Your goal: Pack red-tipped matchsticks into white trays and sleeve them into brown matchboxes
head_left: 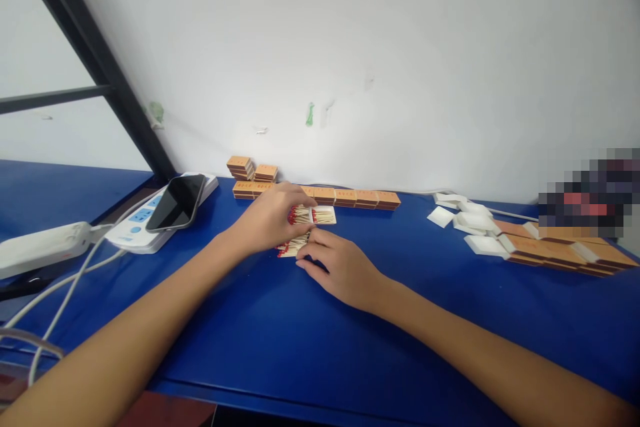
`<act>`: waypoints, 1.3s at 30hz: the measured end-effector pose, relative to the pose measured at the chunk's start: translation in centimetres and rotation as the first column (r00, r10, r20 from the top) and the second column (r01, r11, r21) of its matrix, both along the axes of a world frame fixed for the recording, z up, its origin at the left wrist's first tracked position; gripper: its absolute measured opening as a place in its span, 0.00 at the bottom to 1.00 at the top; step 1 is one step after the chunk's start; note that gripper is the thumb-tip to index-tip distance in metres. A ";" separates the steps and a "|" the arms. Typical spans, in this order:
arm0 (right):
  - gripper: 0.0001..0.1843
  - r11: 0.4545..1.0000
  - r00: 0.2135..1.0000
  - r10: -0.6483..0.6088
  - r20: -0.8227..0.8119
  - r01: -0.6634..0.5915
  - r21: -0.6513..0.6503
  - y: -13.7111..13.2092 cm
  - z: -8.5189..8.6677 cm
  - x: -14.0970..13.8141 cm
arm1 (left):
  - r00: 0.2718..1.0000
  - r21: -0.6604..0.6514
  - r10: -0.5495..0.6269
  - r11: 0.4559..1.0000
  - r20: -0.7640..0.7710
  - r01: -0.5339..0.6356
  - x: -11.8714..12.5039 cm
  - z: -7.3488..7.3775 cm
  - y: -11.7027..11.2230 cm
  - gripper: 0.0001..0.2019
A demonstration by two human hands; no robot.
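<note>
On the blue table [280, 327] lie red-tipped matches. My left hand [273, 217] reaches over a white tray of matches [323, 215], its fingers curled on the matches at the tray's left end. My right hand [340, 267] rests just in front, fingers closed around a loose bundle of matches [293, 247] lying on the table. Behind them a row of orange matchboxes [350, 197] lines the wall.
A dark phone [176, 203] lies on a white power strip [135, 227] at the left, with cables trailing off the edge. Stacked matchboxes [247, 169] stand at the back. White trays [467, 220] and orange sleeves [560, 250] are piled at the right.
</note>
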State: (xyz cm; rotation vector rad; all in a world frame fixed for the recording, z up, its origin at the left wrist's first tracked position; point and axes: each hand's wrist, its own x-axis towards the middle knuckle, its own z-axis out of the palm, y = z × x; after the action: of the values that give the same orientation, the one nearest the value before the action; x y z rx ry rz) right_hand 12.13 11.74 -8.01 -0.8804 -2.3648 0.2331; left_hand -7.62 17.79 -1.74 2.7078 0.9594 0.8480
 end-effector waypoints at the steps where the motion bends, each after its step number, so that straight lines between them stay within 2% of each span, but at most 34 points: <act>1: 0.06 1.000 1.000 -0.007 0.003 0.007 0.005 0.0 0.0 -0.1 | 1.000 0.005 0.001 1.000 -0.003 -0.001 0.0 0.0 0.0 0.12; 13: 0.06 0.999 1.000 -0.009 0.004 0.009 -0.045 -0.1 0.0 -0.4 | 1.000 0.019 0.000 1.000 -0.006 0.001 0.0 -0.1 0.0 0.12; 17: 0.06 0.997 0.998 -0.006 0.058 0.010 -0.082 -0.2 0.4 -0.4 | 1.000 0.022 0.001 1.000 -0.008 -0.001 0.0 -0.2 0.0 0.12; 21: 0.07 0.999 0.995 -0.014 0.103 0.019 -0.050 -0.2 1.0 0.5 | 1.000 0.018 0.007 1.000 -0.027 -0.006 -0.2 -0.1 0.2 0.13; 24: 0.09 0.994 0.993 -0.105 0.048 0.104 0.032 0.3 1.8 2.0 | 0.999 0.009 0.008 1.000 -0.032 -0.008 -0.2 -0.1 0.3 0.14; 27: 0.09 0.960 0.965 -0.252 -0.068 0.259 0.108 1.3 2.4 3.6 | 0.999 0.004 -0.009 1.000 -0.034 0.009 -0.1 -0.2 0.1 0.14; 30: 0.07 0.933 0.942 -0.324 -0.088 0.333 0.137 2.3 2.5 4.4 | 0.999 -0.018 -0.030 0.999 -0.014 0.029 0.2 -0.2 -0.2 0.14; 34: 0.06 0.951 0.961 -0.266 -0.079 0.274 0.142 2.9 2.3 4.7 | 0.999 -0.046 -0.050 0.998 0.020 0.051 0.5 -0.1 -0.5 0.14; 39: 0.05 0.967 0.953 -0.204 -0.224 0.232 0.107 2.8 2.5 4.7 | 0.997 -0.048 -0.049 0.998 0.056 0.052 0.4 0.3 -0.3 0.14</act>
State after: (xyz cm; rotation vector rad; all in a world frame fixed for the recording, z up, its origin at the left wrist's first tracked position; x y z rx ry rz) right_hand 16.82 14.55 -5.47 -0.9924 -2.0433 0.0749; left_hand -7.27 17.46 -1.45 2.6409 0.8847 0.8733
